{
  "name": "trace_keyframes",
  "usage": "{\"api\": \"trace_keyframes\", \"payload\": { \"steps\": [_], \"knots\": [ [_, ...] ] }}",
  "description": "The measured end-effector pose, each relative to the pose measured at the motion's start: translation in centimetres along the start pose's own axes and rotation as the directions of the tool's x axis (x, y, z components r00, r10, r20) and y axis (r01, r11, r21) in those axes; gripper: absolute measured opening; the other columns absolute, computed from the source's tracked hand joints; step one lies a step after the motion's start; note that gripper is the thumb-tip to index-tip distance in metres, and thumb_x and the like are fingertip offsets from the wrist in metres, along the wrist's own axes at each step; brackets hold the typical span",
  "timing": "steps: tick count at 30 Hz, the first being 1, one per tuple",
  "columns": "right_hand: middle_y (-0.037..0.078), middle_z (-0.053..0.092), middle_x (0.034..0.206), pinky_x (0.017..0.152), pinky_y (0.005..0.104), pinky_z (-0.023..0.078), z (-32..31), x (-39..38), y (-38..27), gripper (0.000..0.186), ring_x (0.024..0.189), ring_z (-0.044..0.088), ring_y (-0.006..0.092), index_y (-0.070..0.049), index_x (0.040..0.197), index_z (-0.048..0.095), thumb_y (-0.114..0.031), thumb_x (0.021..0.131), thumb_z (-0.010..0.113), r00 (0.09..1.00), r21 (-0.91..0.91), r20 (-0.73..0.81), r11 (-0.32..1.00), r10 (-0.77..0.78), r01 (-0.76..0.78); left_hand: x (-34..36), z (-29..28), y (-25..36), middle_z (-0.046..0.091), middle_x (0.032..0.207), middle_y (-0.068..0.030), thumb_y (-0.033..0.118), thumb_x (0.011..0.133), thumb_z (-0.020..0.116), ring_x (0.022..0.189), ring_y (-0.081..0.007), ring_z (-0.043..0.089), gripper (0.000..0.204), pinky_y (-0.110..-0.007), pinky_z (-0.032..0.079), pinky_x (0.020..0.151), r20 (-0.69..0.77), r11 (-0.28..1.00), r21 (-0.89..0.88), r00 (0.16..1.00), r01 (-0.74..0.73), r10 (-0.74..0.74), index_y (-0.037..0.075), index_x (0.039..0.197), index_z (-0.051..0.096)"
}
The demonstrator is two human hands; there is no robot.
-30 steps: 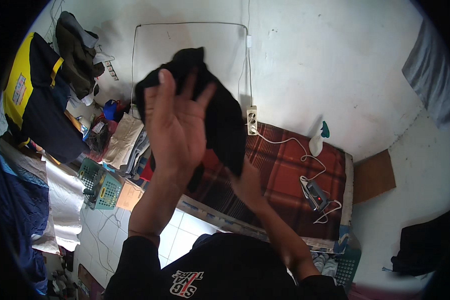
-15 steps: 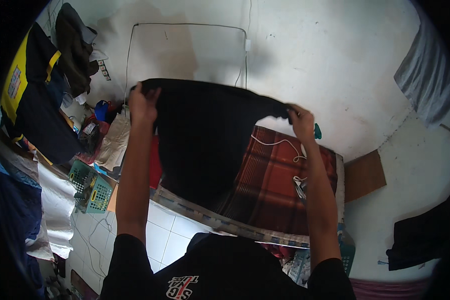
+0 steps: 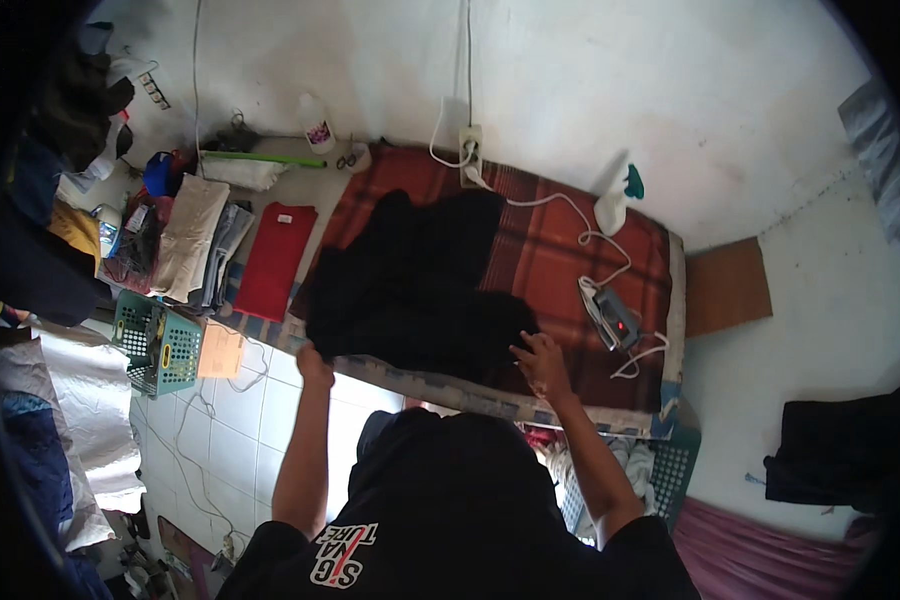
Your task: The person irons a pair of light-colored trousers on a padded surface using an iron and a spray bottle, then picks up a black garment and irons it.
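Note:
A black garment [image 3: 405, 275] lies spread with rumples over the red-brown plaid blanket [image 3: 630, 255] on the padded surface before me. My left hand [image 3: 315, 362] is closed on the garment's near left corner. My right hand [image 3: 542, 362] is at its near right corner, fingers apart on or just over the cloth. An iron [image 3: 610, 318] with a red light rests on the blanket to the right of the garment, its white cord winding to a socket strip [image 3: 470, 145]. A folded red garment [image 3: 275, 260] lies left of the blanket.
Folded clothes [image 3: 190, 235], a spray bottle [image 3: 612, 208] and a clear bottle [image 3: 315, 125] stand or lie by the wall. Green baskets [image 3: 155, 345] are at left and below the right end. Clothes [image 3: 90, 440] hang at both sides; cables run across the tiled floor [image 3: 235, 450].
The black garment was lifted and held spread in both hands; it now lies lowered on the blanket. Both hands moved down toward me, and the right one has loosened its fingers.

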State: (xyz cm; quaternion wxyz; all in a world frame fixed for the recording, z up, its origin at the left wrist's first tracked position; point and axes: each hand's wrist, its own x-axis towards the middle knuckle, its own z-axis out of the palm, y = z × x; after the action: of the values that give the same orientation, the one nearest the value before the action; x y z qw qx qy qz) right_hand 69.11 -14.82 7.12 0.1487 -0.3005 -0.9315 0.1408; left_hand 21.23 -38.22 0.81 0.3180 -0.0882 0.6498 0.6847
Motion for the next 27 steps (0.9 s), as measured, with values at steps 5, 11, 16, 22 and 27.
{"api": "trace_keyframes", "payload": {
  "steps": [5,11,16,22,27],
  "knots": [
    [0.017,0.07,0.132,0.107,0.0491,0.049,5.0,-2.5,-2.0,0.043,0.123,0.064,0.0388,-0.008,0.137,0.071,-0.027,0.098,0.076,0.862,0.294,-0.209,0.87,0.462,-0.395,-4.2,-0.3,-10.6,0.074,0.107,-0.0225,0.029,0.097,0.079,0.09,-0.0259,0.074,0.061,-0.037,0.058,0.079,0.028,0.641,0.703,0.912,-0.309,0.409,-0.008,0.138,0.055],
    [0.016,0.075,0.108,0.099,0.0456,0.052,6.2,-1.5,0.9,0.038,0.11,0.069,0.0347,-0.004,0.128,0.072,-0.028,0.098,0.076,0.611,0.299,-0.14,0.622,0.779,-0.724,-10.5,8.0,-10.1,0.08,0.099,-0.022,0.042,0.092,0.085,0.107,-0.0372,0.076,0.067,-0.046,0.056,0.097,0.12,0.528,0.831,0.983,-0.176,0.139,-0.007,0.131,0.059],
    [0.013,0.077,0.099,0.089,0.0418,0.056,6.1,-0.7,2.6,0.035,0.097,0.074,0.0288,-0.001,0.119,0.075,-0.028,0.096,0.079,0.576,0.446,-0.048,0.534,0.816,-0.718,-11.3,9.6,-11.4,0.074,0.112,-0.0216,0.034,0.092,0.086,0.094,-0.039,0.075,0.06,-0.049,0.062,0.082,-0.066,0.616,0.782,0.969,-0.098,0.237,-0.007,0.128,0.06],
    [0.004,0.075,0.091,0.081,0.0336,0.055,2.6,-0.2,1.5,0.033,0.086,0.07,0.0155,-0.001,0.117,0.076,-0.025,0.095,0.082,0.577,0.661,0.18,0.336,0.797,-0.671,-10.8,7.9,-10.7,0.066,0.113,-0.0164,0.025,0.101,0.078,0.086,-0.0246,0.071,0.056,-0.046,0.067,0.061,0.063,0.857,0.345,0.902,0.382,-0.427,-0.001,0.141,0.05],
    [0.001,0.071,0.094,0.066,0.0274,0.049,1.5,-2.1,4.9,0.028,0.071,0.063,0.0096,-0.007,0.12,0.072,-0.024,0.099,0.079,0.602,0.836,0.365,0.033,0.71,-0.547,-13.3,10.1,-8.9,0.064,0.104,-0.0132,0.024,0.103,0.075,0.086,-0.0249,0.068,0.035,-0.048,0.068,0.069,-0.076,0.816,0.521,0.966,0.251,-0.249,0.002,0.125,0.06]
  ]
}}
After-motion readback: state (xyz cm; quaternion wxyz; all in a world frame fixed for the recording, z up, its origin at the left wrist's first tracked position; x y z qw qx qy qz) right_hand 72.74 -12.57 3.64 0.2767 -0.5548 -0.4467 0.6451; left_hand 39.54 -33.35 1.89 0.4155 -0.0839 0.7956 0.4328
